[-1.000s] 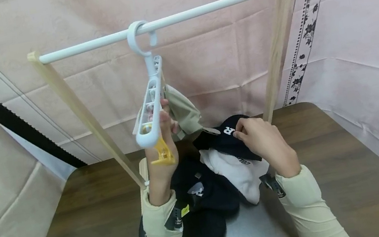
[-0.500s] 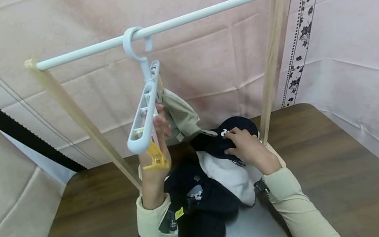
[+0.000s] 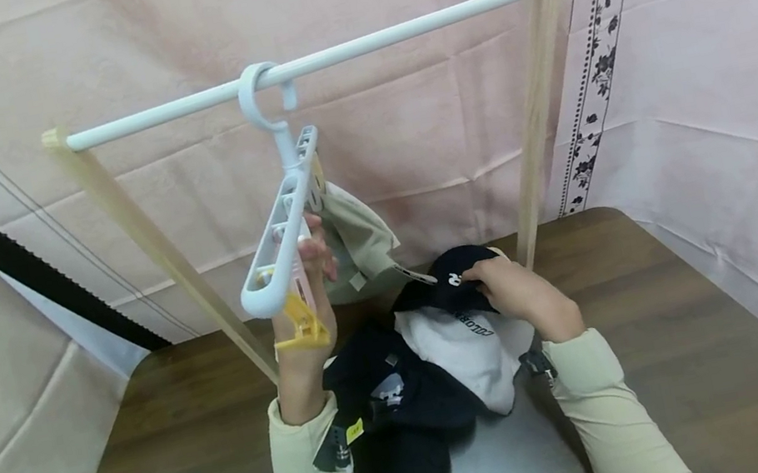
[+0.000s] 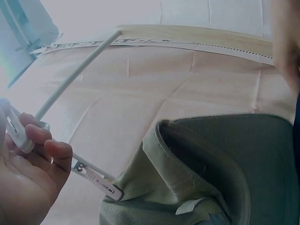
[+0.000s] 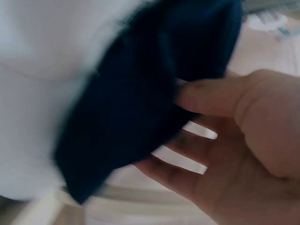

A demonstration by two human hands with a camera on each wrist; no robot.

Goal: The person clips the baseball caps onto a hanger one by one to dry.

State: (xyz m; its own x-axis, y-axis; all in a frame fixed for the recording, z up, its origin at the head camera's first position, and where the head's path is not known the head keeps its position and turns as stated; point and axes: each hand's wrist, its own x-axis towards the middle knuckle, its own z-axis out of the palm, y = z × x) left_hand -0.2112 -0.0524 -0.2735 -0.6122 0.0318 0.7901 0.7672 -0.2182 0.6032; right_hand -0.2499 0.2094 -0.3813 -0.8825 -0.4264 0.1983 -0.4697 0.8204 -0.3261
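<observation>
A pale blue clip hanger hangs by its hook from the rack's rail. Beneath it my left hand pinches a pale clip between thumb and fingers. Toward the back, another clip bites the edge of an olive cap, which dangles from the hanger. A yellow clip hangs at the near end. My right hand pinches a navy cap with white lettering, thumb in front and fingers behind. That cap overlaps a white cap with dark lettering.
The rack has a white rail on wooden posts and stands on a brown wooden table. More dark caps lie between my forearms, beside a smooth grey surface. Pink cloth covers the wall behind.
My right hand has shifted over the navy cap and now pinches it near the lettering. My left hand stays under the hanger, and the head view has turned slightly.
</observation>
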